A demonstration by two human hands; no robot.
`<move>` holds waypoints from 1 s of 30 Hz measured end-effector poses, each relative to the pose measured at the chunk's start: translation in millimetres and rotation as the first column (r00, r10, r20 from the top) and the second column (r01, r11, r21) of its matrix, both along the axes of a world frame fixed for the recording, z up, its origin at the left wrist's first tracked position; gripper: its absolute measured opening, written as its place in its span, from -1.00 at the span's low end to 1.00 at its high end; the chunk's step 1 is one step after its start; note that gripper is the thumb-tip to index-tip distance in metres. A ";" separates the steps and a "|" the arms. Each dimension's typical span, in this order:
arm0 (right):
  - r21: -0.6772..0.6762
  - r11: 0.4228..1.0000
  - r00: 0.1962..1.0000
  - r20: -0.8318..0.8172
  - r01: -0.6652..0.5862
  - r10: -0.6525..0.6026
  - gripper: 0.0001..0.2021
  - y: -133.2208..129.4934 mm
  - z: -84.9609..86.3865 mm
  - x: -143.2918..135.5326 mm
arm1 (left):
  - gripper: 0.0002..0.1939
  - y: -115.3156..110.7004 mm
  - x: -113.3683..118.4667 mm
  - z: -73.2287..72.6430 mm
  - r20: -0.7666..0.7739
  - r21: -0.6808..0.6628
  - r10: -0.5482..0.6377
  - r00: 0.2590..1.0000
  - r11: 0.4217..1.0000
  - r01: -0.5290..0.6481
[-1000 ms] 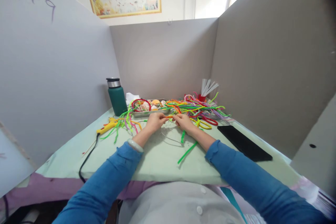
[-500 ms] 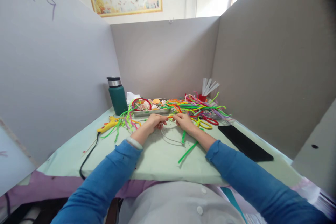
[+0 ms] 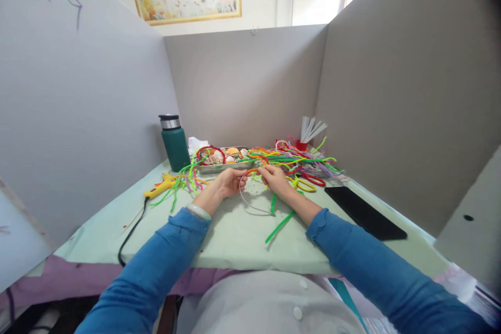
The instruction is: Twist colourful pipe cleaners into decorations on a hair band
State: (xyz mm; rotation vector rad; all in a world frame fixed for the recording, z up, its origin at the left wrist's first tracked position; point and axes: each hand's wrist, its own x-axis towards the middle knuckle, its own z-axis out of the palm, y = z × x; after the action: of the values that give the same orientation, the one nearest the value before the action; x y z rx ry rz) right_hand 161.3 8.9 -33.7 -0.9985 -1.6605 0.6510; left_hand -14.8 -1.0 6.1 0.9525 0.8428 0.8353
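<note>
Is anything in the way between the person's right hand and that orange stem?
Nothing visible: the right hand pinches the orange stem directly, opposite the left hand. The grey wire curves below, between the stem and the wearer, clear of the right fingertips.

The left arm (image 3: 156,261) and right arm (image 3: 360,245) reach forward and angle inward, sleeved to just short of the wrists (image 3: 300,203). The left hand (image 3: 227,182) tilts its palm inward, thumb and forefinger pinching, other fingers curled. The right hand (image 3: 276,180) (back uppermost) pinches too, its fingertips facing the left's, near but apart.
</note>
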 end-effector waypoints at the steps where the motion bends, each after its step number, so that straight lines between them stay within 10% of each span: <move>1: 0.001 1.000 1.000 -0.007 -0.006 0.006 -0.67 -0.6 0.6 -0.1 | -0.90 -0.4 -0.2 0.7 0.035 -0.049 -0.034 0.999 0.998 0.036; 8: -0.100 0.995 1.000 0.000 0.016 -0.016 -0.70 0.4 0.8 -1.2 | -0.92 4.6 3.1 -9.1 -0.139 0.194 0.073 0.988 0.980 -0.046; 12: -0.225 0.974 0.999 -0.041 0.006 -0.015 -0.69 -0.6 0.9 -3.2 | -0.88 2.6 8.4 -13.0 -0.349 0.548 0.333 0.876 0.831 -0.097; 22: -0.308 0.949 0.973 -0.229 -0.066 -0.007 -0.72 -0.4 2.2 -4.9 | -0.84 4.7 8.0 -14.2 -0.401 0.890 0.688 0.605 0.450 0.077; 30: -0.283 0.956 0.976 -0.216 -0.077 0.014 -0.74 -2.8 3.5 -5.4 | -0.85 6.2 7.8 -16.1 -0.454 0.883 0.755 0.473 0.454 0.123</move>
State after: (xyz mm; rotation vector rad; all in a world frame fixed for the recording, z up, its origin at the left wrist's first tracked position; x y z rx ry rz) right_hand 155.9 6.1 -30.2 -1.0582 -1.4288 1.0199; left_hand -7.1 5.2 -10.0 2.2577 1.5960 1.2514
